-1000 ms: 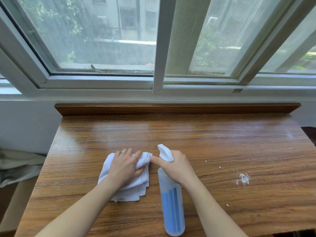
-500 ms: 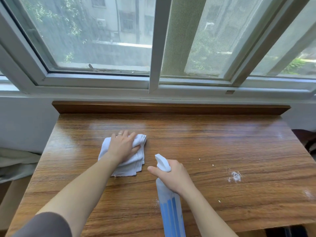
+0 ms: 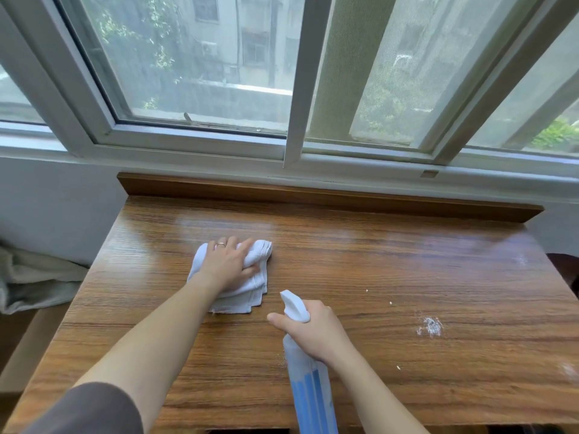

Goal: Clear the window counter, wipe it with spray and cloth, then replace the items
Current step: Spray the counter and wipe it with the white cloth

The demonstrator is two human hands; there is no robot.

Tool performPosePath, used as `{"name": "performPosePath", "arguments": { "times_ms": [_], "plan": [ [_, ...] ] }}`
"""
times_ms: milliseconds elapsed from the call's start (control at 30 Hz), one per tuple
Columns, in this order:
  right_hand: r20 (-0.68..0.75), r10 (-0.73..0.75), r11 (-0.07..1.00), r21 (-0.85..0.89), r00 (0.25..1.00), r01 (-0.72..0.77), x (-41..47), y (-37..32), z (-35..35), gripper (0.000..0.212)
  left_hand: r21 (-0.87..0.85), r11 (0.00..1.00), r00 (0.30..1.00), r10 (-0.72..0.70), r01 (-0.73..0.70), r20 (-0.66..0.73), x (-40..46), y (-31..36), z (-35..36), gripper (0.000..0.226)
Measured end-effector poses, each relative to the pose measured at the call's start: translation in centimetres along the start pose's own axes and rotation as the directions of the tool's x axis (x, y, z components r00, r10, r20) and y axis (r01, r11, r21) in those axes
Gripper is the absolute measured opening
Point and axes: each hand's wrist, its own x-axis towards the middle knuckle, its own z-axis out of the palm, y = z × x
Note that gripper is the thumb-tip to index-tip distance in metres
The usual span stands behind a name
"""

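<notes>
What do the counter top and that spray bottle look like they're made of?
Counter: wood or wood-look laminate, going by the brown grain lines and the glossy sheen; which one is unclear. Spray bottle: translucent plastic body with blue stripes and an opaque white trigger head.

Counter (image 3: 376,270) open rightward; only white residue (image 3: 430,327) lies there

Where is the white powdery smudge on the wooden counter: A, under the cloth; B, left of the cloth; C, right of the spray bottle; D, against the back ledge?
C: the white powdery smudge lies on bare wood, right of the spray bottle that the right hand grips.
</notes>
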Motion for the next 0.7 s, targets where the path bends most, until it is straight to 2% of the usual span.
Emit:
{"name": "performPosePath", "arguments": {
  "times_ms": [167, 500, 700],
  "plan": [
    [-0.021, 0.058, 0.998, 0.012, 0.998, -0.057, -0.7, -0.2, 0.7, 0.056, 0.028, 1.0, 0.999, 0.005, -0.006, 0.042, 0.2, 0.0, -0.3, 0.071],
    [-0.069, 0.176, 0.984, 0.042, 0.982, -0.173, -3.0, 0.6, 3.9, 0.058, -0.026, 0.998, 0.998, 0.058, -0.058, 0.008, 0.4, -0.9, 0.0, 0.064],
    [-0.05, 0.189, 0.981, 0.044, 0.981, -0.187, -3.7, 0.7, 4.4, 0.057, -0.037, 0.997, 0.997, 0.071, -0.07, 0.01, 0.5, -1.0, 0.1, 0.063]
  ]
}}
